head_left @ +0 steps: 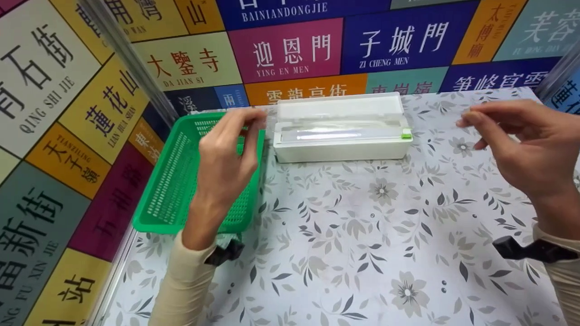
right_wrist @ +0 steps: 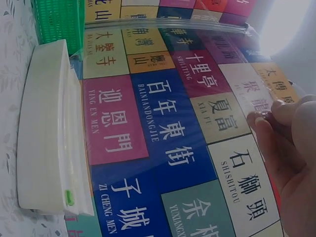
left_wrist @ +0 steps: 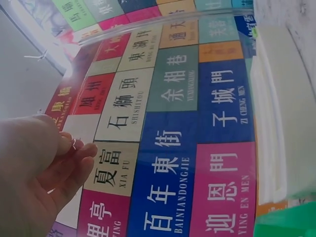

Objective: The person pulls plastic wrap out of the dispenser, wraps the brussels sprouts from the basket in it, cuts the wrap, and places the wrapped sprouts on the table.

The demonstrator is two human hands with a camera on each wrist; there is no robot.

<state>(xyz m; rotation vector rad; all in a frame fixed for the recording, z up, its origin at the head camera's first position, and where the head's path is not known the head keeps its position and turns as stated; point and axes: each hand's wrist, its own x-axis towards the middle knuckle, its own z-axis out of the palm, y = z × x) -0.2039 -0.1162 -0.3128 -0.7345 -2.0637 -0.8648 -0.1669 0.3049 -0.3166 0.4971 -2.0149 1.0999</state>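
A white cling film dispenser box (head_left: pixel 344 149) stands at the back of the table, its lid raised and a green slider (head_left: pixel 406 136) at its right end. My left hand (head_left: pixel 229 156) is raised above the green basket (head_left: pixel 156 222), left of the box. Thumb and fingertips pinch together there, with a small glint of clear film between them in the left wrist view. My right hand (head_left: pixel 528 140) is raised to the right of the box, thumb against fingers in a pinch. Faint streaks of see-through cling film (right_wrist: pixel 185 106) show in the right wrist view; its edges are hardly visible.
Panels with printed characters (head_left: pixel 285 50) rise behind the table and along its left side. A flower-patterned cloth (head_left: pixel 335 226) covers the table. The basket stands close to the left panel and beside the box.
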